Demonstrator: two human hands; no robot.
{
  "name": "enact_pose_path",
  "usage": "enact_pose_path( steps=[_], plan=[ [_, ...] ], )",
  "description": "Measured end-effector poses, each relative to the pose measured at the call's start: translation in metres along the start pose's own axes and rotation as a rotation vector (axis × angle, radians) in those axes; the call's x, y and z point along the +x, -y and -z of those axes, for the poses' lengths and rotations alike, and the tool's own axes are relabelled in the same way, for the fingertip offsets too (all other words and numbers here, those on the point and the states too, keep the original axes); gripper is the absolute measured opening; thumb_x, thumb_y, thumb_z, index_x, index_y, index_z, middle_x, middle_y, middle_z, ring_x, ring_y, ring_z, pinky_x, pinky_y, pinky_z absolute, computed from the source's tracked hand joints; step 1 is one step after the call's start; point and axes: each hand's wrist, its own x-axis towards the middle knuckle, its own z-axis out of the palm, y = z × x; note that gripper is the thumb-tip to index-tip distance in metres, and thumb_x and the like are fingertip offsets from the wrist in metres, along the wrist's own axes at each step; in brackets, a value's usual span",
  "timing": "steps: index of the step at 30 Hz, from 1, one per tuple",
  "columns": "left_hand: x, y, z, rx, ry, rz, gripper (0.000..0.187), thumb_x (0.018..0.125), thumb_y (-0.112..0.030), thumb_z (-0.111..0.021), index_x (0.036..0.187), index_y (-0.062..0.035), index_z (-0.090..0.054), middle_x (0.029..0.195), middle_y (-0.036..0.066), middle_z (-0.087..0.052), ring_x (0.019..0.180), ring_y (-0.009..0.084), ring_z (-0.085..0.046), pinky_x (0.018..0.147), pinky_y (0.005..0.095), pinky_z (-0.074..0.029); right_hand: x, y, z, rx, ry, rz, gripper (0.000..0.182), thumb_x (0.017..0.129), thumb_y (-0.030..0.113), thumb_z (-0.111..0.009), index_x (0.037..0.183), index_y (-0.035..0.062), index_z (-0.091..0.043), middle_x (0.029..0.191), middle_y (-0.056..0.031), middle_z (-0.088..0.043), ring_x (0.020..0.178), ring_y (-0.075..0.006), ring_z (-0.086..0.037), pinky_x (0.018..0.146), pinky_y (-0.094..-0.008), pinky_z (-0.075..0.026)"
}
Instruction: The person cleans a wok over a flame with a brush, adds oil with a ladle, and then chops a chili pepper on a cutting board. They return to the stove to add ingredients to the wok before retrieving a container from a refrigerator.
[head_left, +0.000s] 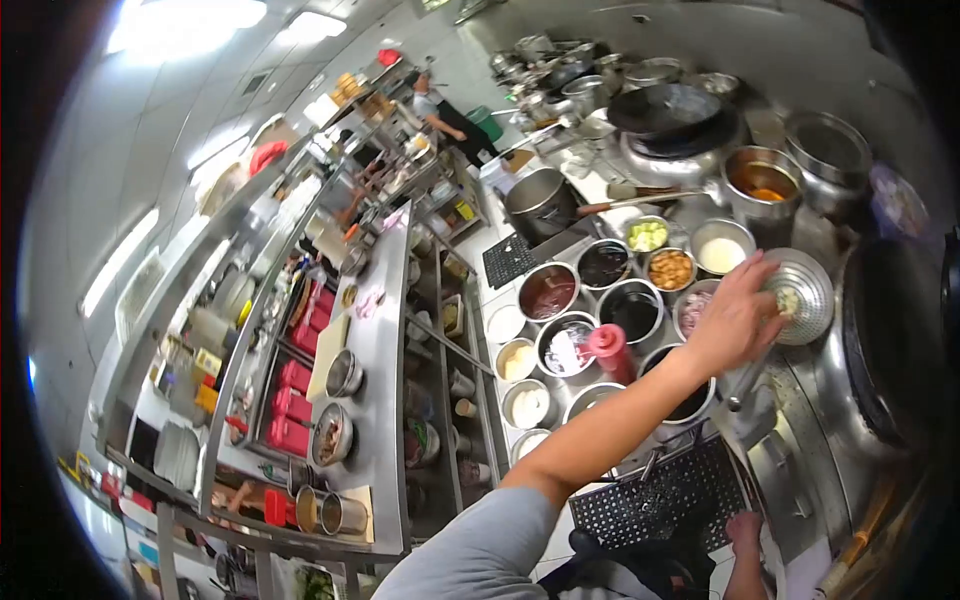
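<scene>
My left hand [735, 320] reaches over a perforated metal strainer [808, 270], its fingers spread above the bowl and some pale chopped bits [787, 301]. The strainer's handle [745, 380] slants down toward the front. Below the left forearm, my right hand [743, 528] is curled closed near the counter's edge; what it holds, if anything, is hidden. Beside the left hand are a container of pinkish chopped pieces [692, 310], one of white contents [722, 248] and one of brown pieces [670, 269]. A red squeeze bottle [609, 350] stands left of the forearm.
A large wok [890, 340] lies at the right, with another wok [665, 108] farther back. A deep pot [541, 205] and an orange-sauce pot [763, 180] stand beyond the containers. A steel counter [375, 400] runs along the left. A person [445, 115] stands in the background.
</scene>
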Motion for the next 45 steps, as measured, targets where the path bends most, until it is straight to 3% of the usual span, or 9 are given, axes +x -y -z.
enact_pose_path(
  steps=[6, 9, 15, 19, 23, 30, 37, 40, 45],
  plan=[
    [-0.193, -0.065, 0.233, 0.075, -0.143, 0.447, 0.038, 0.083, -0.005, -0.069, 0.121, -0.0073, -0.063, 0.133, 0.020, -0.053, 0.120, 0.0352, -0.055, 0.097, 0.0388, -0.047, -0.106, -0.021, -0.063, -0.907, 0.003, -0.129, 0.014, 0.083, 0.019, -0.059, 0.084, 0.0061, -0.064, 0.086, -0.0129, -0.068, 0.091, -0.0232, -0.068, 0.075, -0.0467, -0.057],
    [-0.321, -0.087, 0.297, 0.120, -0.157, 0.693, 0.039, 0.088, -0.009, -0.066, 0.126, -0.0069, -0.060, 0.131, 0.019, -0.055, 0.118, 0.0351, -0.056, 0.096, 0.0389, -0.048, -0.158, -0.034, -0.110, -1.916, 0.465, 0.106, 0.022, 0.083, 0.015, -0.062, 0.100, 0.0035, -0.069, 0.104, -0.0168, -0.070, 0.103, -0.0255, -0.066, 0.086, -0.0458, -0.054],
    [-0.504, -0.140, 0.342, 0.082, -0.255, 1.125, 0.023, 0.091, -0.011, -0.063, 0.112, -0.0037, -0.067, 0.107, 0.015, -0.068, 0.103, 0.0295, -0.065, 0.088, 0.0360, -0.051, -0.309, -0.013, -0.335, -2.350, 1.177, 0.243, 0.036, 0.080, 0.014, -0.056, 0.112, 0.0011, -0.064, 0.106, -0.0228, -0.067, 0.104, -0.0386, -0.064, 0.088, -0.0472, -0.051],
    [-0.548, -0.147, 0.358, -0.059, -0.292, 1.299, 0.023, 0.092, -0.003, -0.055, 0.112, -0.0026, -0.067, 0.099, 0.013, -0.067, 0.075, 0.0193, -0.069, 0.073, 0.0299, -0.054, -0.433, 0.032, -0.478, -2.225, 1.034, 0.447, 0.041, 0.090, 0.032, -0.056, 0.125, 0.0108, -0.060, 0.114, -0.0183, -0.067, 0.106, -0.0375, -0.063, 0.092, -0.0456, -0.050],
    [-0.552, -0.132, 0.380, 0.165, -0.265, 1.132, 0.031, 0.090, -0.002, -0.059, 0.120, -0.0057, -0.063, 0.127, 0.016, -0.059, 0.113, 0.0313, -0.061, 0.093, 0.0355, -0.049, -0.461, 0.056, -0.552, -1.807, 1.170, 0.765, 0.042, 0.091, 0.031, -0.061, 0.125, 0.0073, -0.059, 0.102, -0.0117, -0.071, 0.093, -0.0295, -0.068, 0.081, -0.0403, -0.054],
    [-0.579, -0.033, 0.406, -0.178, -0.424, 1.092, 0.034, 0.092, 0.003, -0.053, 0.124, -0.0047, -0.061, 0.131, 0.020, -0.057, 0.106, 0.0317, -0.066, 0.090, 0.0352, -0.051, -0.462, 0.122, -0.688, -1.408, 0.885, 1.359, 0.040, 0.080, 0.009, -0.068, 0.119, 0.0016, -0.062, 0.094, -0.0132, -0.071, 0.085, -0.0242, -0.070, 0.076, -0.0346, -0.054],
    [-0.614, 0.132, 0.467, -0.114, -0.186, 1.389, 0.045, 0.092, -0.004, -0.058, 0.136, -0.0097, -0.050, 0.108, 0.018, -0.069, 0.086, 0.0295, -0.071, 0.079, 0.0367, -0.055, -0.410, 0.168, -0.859, -1.394, 0.886, 1.357, 0.035, 0.085, 0.015, -0.066, 0.117, 0.0016, -0.062, 0.090, -0.0116, -0.072, 0.081, -0.0247, -0.070, 0.073, -0.0341, -0.055],
    [-0.605, 0.193, 0.506, -0.254, -0.618, 1.404, 0.053, 0.093, -0.008, -0.060, 0.142, -0.0076, -0.042, 0.120, 0.017, -0.064, 0.086, 0.0158, -0.069, 0.070, 0.0314, -0.057, -0.378, 0.178, -0.944, -1.525, 1.021, 1.354, 0.037, 0.086, 0.018, -0.066, 0.118, 0.0013, -0.061, 0.095, -0.0124, -0.072, 0.083, -0.0280, -0.070, 0.076, -0.0368, -0.054],
    [-0.608, 0.285, 0.559, 0.666, -0.291, 1.028, 0.058, 0.088, -0.009, -0.067, 0.139, 0.0015, -0.041, 0.135, 0.020, -0.048, 0.107, 0.0268, -0.063, 0.087, 0.0333, -0.053, -0.350, 0.174, -1.081, -1.655, 1.203, 1.434, 0.035, 0.089, 0.020, -0.065, 0.118, 0.0008, -0.061, 0.099, -0.0149, -0.071, 0.089, -0.0307, -0.069, 0.080, -0.0407, -0.054]
  ],
)
